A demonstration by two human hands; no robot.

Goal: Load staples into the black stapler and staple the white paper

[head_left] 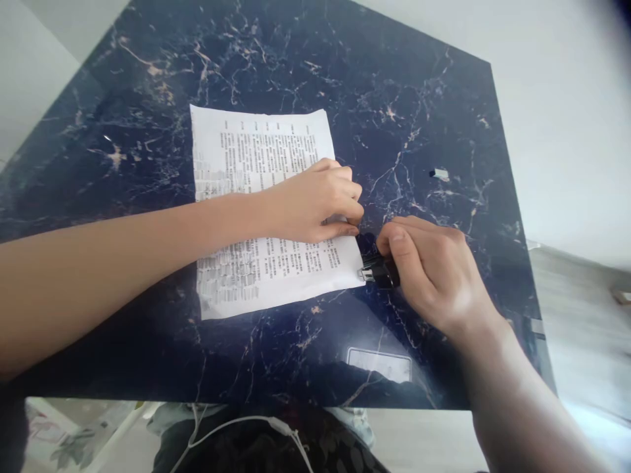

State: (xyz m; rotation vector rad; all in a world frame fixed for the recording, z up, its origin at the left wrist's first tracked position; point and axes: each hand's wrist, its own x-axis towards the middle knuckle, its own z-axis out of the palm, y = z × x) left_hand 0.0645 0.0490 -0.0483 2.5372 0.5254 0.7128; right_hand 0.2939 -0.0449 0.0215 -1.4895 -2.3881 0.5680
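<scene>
Printed paper [266, 151] is lying mid-surface on the dark table [394, 112]; black stapler [385, 272] is meeting its near right corner. Right hand [434, 269] is gripping the stapler; left hand [320, 203] is resting curled at the paper's right side, can't tell if pinching. Doing it well likely means keeping the corner flat, stapler square, fingers clear. Small block [438, 175] is lying towards the table's right edge.

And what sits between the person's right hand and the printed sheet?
In the head view, a black stapler, held by the right hand, with its metal end at the near right corner of the printed sheet.
</scene>
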